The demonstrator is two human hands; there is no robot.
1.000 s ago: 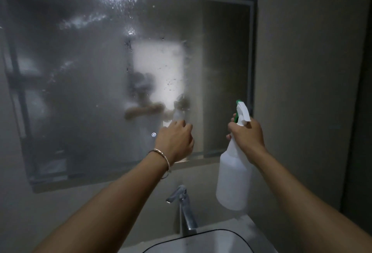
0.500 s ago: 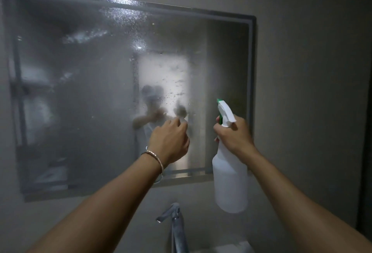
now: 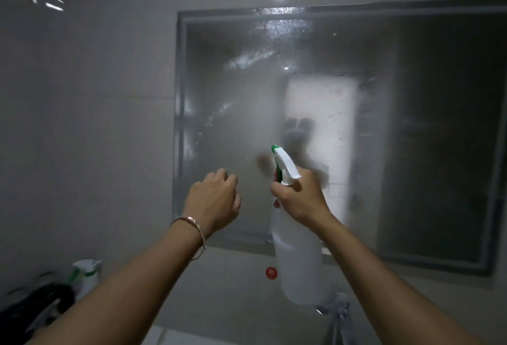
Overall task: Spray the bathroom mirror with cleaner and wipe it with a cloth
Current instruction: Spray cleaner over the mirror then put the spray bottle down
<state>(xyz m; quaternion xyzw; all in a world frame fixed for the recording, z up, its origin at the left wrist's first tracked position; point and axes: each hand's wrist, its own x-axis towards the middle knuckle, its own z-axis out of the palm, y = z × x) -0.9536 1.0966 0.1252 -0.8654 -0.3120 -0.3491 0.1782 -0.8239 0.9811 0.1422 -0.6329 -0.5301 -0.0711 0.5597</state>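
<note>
- Now the spray bottle [image 3: 297,259] hangs almost upright in front of the mirror [image 3: 343,130], its long axis vertical with a small lean, and its body covers part of the mirror's lower frame.
- Its white trigger head with a green nozzle tip points up and to the left, toward the misted glass.
- The right hand [image 3: 300,199] is closed around the neck of the bottle just under the head; the fingers are wrapped to the front, so I cannot tell if one presses the trigger.
- The left hand [image 3: 212,202] is raised beside it, curled into a loose fist, well apart from the bottle; whether it holds something inside is not visible.
- A thin metal bracelet [image 3: 192,228] sits on the left wrist.
- The bottle is of translucent white plastic, round and smooth.
- The mirror is rectangular with a grey frame, and its glass is hazy with fine drops and streaks, thicker near the top.
- Below, a chrome tap [image 3: 338,317] stands blurred just under the bottle.
- At the lower left, another white and green bottle [image 3: 86,276] stands beside something dark.
</note>
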